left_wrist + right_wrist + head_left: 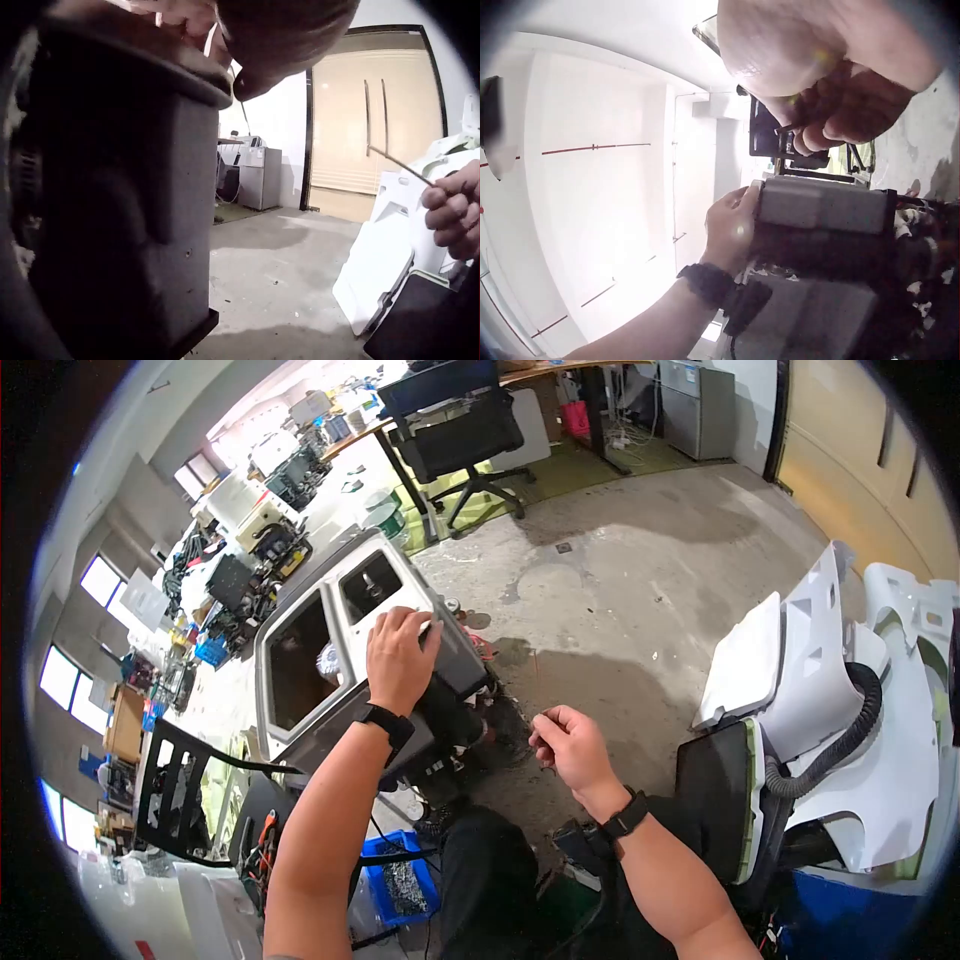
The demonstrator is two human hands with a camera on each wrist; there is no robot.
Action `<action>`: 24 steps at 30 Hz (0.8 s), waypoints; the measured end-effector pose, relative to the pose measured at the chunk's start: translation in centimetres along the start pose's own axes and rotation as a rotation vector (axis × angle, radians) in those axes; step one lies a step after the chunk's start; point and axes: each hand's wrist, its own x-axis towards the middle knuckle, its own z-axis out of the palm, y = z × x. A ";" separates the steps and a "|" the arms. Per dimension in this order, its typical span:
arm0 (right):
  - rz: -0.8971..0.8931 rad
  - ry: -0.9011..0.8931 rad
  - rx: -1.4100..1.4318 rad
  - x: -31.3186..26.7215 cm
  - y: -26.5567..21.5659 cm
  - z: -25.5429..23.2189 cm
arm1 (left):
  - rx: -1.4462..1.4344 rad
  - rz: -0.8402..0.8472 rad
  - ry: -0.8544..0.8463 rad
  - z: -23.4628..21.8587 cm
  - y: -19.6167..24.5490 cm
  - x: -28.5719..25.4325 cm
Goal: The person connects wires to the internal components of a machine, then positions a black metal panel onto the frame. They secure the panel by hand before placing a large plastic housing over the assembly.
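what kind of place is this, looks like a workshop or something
Most likely a repair or electronics workshop: a bare stained concrete floor, a long bench piled with dismantled machines and parts, loose white plastic housing panels, and a grey metal machine casing under the left hand.

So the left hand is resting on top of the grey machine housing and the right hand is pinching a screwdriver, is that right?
Not quite. The left hand does rest on the grey machine housing, but the right hand pinches a thin wire, not a screwdriver. The left wrist view shows it sticking up from the fingers.
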 end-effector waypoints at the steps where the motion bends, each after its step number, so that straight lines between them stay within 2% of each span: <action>1: -0.001 0.015 0.002 0.0 -0.1 -0.3 | 0.020 -0.056 0.004 0.7 0.5 0.2; 2: -0.002 0.026 0.002 0.1 -0.2 -0.5 | 0.031 -0.071 0.060 1.1 0.5 0.3; 3: 0.000 0.034 0.002 0.1 -0.2 -0.8 | 0.051 -0.126 0.023 1.2 0.6 0.3; 5: -0.019 0.049 -0.013 0.2 -0.4 -1.3 | 0.071 -0.181 0.080 1.3 1.1 -0.2; 18: -0.056 0.063 -0.044 1.0 0.3 -0.1 | -0.014 -0.223 0.109 0.3 0.3 -1.4; 24: -0.086 0.049 -0.105 1.9 0.8 0.0 | -0.077 -0.184 0.149 -2.2 0.4 -4.8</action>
